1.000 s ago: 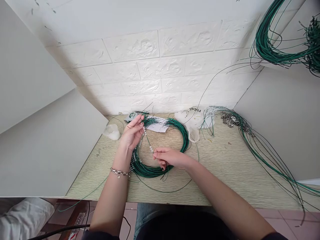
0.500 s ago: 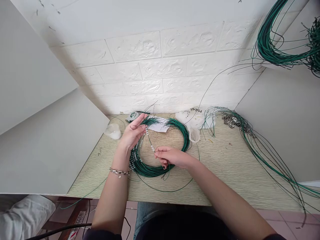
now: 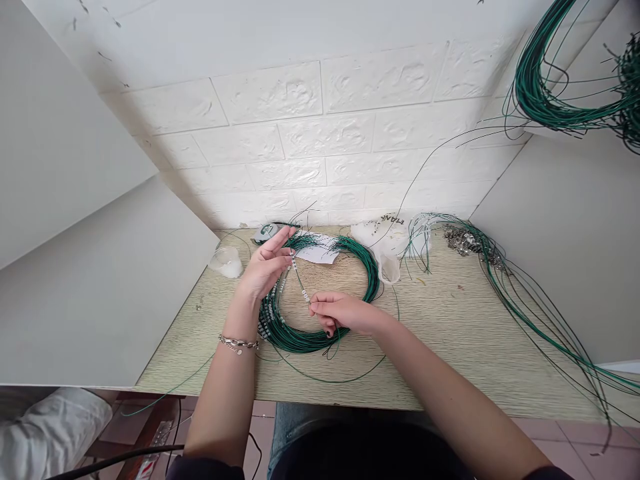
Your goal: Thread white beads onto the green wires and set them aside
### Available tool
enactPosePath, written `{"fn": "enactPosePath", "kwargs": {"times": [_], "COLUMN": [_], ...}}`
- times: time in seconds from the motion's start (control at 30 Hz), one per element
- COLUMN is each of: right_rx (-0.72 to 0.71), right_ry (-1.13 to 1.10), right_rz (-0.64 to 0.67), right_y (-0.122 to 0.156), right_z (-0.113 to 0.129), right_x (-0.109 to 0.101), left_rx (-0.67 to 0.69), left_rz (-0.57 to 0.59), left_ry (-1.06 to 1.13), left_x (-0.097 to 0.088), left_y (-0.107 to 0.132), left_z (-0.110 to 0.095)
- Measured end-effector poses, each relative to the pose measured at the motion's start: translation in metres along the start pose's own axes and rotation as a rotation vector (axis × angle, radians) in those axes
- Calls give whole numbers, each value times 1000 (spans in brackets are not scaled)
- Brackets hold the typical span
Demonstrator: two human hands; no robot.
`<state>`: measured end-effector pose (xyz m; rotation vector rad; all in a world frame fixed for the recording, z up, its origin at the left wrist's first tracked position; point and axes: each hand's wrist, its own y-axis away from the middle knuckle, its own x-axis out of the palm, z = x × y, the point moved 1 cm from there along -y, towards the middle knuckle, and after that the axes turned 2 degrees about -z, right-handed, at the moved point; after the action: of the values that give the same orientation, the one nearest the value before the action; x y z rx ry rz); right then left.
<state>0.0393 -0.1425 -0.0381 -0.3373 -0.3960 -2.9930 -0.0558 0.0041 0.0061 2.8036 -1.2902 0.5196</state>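
Note:
A round coil of thin green wire (image 3: 367, 270) lies on the pale wooden table (image 3: 450, 333). My left hand (image 3: 263, 267) pinches one strand of green wire at the coil's upper left. Small white beads (image 3: 300, 283) sit on that strand, which runs down to my right hand (image 3: 340, 312). My right hand is closed in a pinch on the same strand's lower end, over the middle of the coil. More white beads (image 3: 267, 317) show along the coil's left side.
A small clear cup (image 3: 226, 261) stands at the back left. A white plastic bag (image 3: 385, 243) and a paper slip (image 3: 320, 253) lie behind the coil. Loose green wires (image 3: 525, 300) trail across the right side, and another bundle (image 3: 550, 100) hangs at the upper right.
Both hands have kept their pinch on the beaded strand. They have shifted only slightly, mostly with the camera's small move.

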Motion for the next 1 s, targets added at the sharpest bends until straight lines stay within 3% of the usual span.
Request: {"fn": "enactPosePath", "kwargs": {"times": [0.77,1.0], "right_rx": [-15,-6], "right_ry": [-25,-21], "right_rz": [8,-5], "right_y": [-1,0], "right_z": [-2,0], "right_x": [-2,-3], "left_rx": [88,64], "left_rz": [75,117], "left_ry": [-103,-318], "left_x": [-1,-2], "left_y": [2,4], "left_z": [0,0]}}
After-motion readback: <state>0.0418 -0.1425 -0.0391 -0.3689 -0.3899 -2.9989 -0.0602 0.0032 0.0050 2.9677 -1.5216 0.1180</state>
